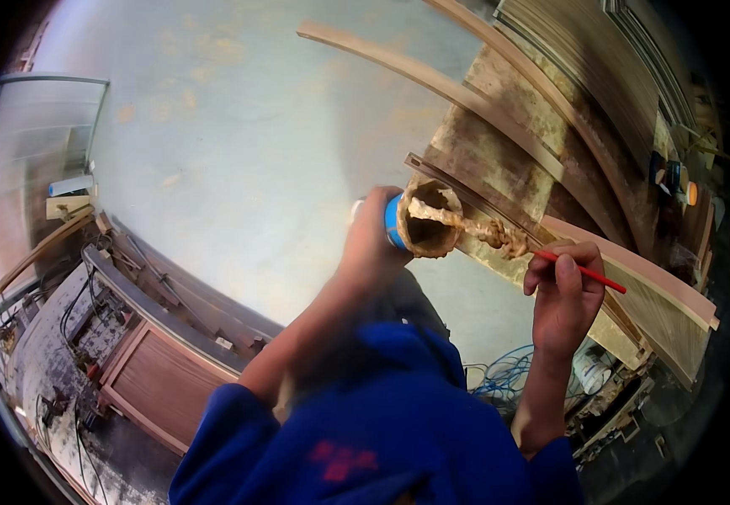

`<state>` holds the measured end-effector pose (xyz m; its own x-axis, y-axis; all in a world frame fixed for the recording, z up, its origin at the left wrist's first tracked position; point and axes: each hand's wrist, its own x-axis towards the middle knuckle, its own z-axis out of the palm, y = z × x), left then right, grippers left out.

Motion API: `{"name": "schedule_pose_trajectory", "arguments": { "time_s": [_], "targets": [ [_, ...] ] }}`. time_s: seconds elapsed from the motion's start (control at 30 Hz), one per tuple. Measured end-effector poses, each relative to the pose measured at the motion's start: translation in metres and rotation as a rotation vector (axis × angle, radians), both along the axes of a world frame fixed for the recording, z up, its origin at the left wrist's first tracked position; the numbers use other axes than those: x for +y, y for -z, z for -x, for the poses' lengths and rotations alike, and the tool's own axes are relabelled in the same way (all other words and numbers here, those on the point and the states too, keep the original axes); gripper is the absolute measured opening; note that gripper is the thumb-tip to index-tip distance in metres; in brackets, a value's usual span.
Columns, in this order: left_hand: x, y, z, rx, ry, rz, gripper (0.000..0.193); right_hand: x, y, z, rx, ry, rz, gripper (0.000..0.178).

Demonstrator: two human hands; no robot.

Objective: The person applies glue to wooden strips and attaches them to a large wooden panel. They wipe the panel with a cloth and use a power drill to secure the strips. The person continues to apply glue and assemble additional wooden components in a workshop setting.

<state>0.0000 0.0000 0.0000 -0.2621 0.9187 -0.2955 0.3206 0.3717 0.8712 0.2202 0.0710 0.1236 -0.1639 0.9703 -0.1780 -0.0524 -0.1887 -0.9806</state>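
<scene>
My left hand (pixel 371 238) is wrapped round a blue can (pixel 395 223) whose wide mouth is crusted with dried tan glue. The can is tilted so its opening faces right. In my right hand (pixel 568 290) a thin stick with a red handle (pixel 605 280) is pinched between thumb and fingers. Lumpy brown glue (pixel 499 236) coats the stick's other end, which reaches into the can's mouth. How much the can holds is hidden in shadow.
Long curved wooden strips (pixel 432 80) lie across a stained board at the right, beside stacked panels (pixel 600 50). Blue hose (pixel 508 374) coils on the floor near a white bucket (pixel 590 370). A bench with a framed wooden panel (pixel 163 383) stands at lower left.
</scene>
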Motion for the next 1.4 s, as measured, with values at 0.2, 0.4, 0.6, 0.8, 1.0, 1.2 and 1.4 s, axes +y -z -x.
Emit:
{"name": "schedule_pose_trajectory", "arguments": {
  "time_s": [0.2,0.4,0.6,0.8,1.0,1.2,1.4],
  "targets": [
    [0.001,0.016,-0.007,-0.092,0.062,0.021,0.066,-0.003,0.034,-0.025,0.214,0.144,0.271,0.014],
    [-0.013,0.047,0.011,-0.275,0.046,0.224,0.067,0.002,0.083,-0.023,0.007,0.294,0.134,0.016],
    [-0.019,0.086,0.069,-0.248,0.131,0.306,0.07,0.02,0.178,0.034,-0.192,0.329,0.054,0.02],
    [-0.017,0.109,0.115,-0.295,0.153,0.313,0.074,0.03,0.216,0.073,-0.217,0.334,0.099,0.014],
    [0.004,0.104,0.138,-0.377,0.228,0.344,0.072,0.032,0.193,0.098,-0.679,0.064,-0.098,0.005],
    [0.006,0.106,0.147,-0.424,0.273,0.292,0.068,0.033,0.183,0.116,-0.751,-0.045,-0.234,0.012],
    [0.003,0.109,0.147,-0.491,0.276,0.299,0.067,-0.016,0.191,0.121,-0.705,0.152,-0.19,0.015]
  ]
}}
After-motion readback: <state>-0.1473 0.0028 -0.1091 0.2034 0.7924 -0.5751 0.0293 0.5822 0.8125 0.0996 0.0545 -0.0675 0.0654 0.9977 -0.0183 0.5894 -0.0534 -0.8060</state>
